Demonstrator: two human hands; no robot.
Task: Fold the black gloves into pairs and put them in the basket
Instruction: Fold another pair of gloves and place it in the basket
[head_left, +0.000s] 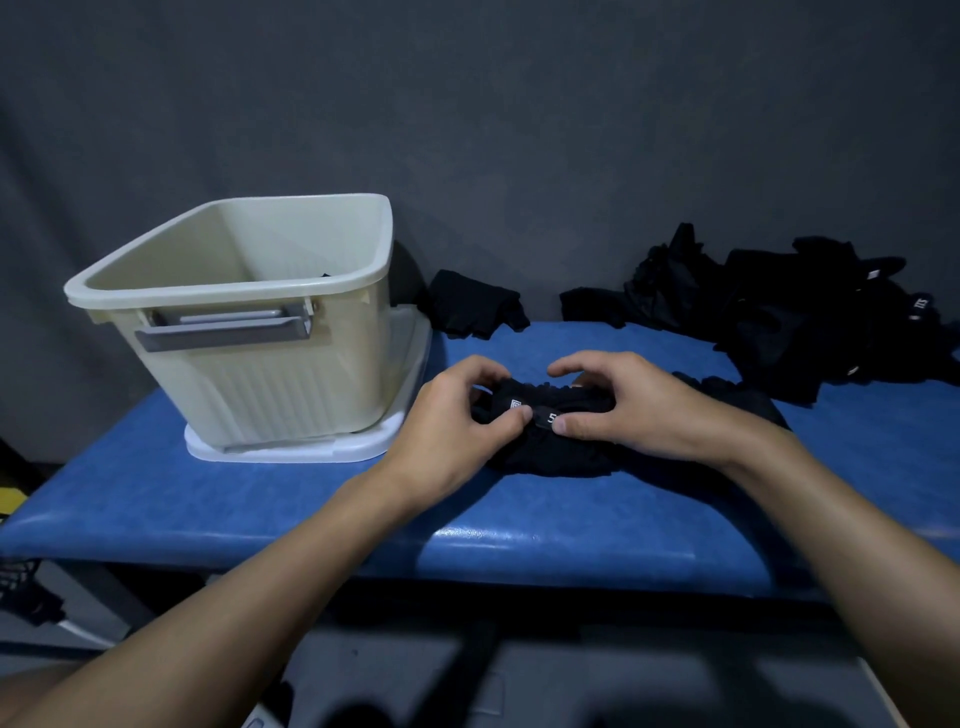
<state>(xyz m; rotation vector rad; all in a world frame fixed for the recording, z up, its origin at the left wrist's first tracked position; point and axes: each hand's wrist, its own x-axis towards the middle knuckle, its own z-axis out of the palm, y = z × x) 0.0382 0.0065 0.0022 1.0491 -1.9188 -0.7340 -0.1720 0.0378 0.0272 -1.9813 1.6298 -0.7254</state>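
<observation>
Surface (260, 499), blue padded, is carrying everything. Beige basket (249, 358) is standing at left on a white lid (311, 452). Loose glove pile (779, 312) is lying far right. Black glove bundle (550, 454) is resting at centre; left hand (457, 415) and right hand (639, 410) are both pinching it, fingers curled.

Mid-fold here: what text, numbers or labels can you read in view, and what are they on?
"5": white, on a tab of the held gloves, pinched by the left hand and right hand; anything further is covered.
Small white square mark beside it: too small to read.
White marks on the glove pile: blurred.
Basket: none.
</observation>
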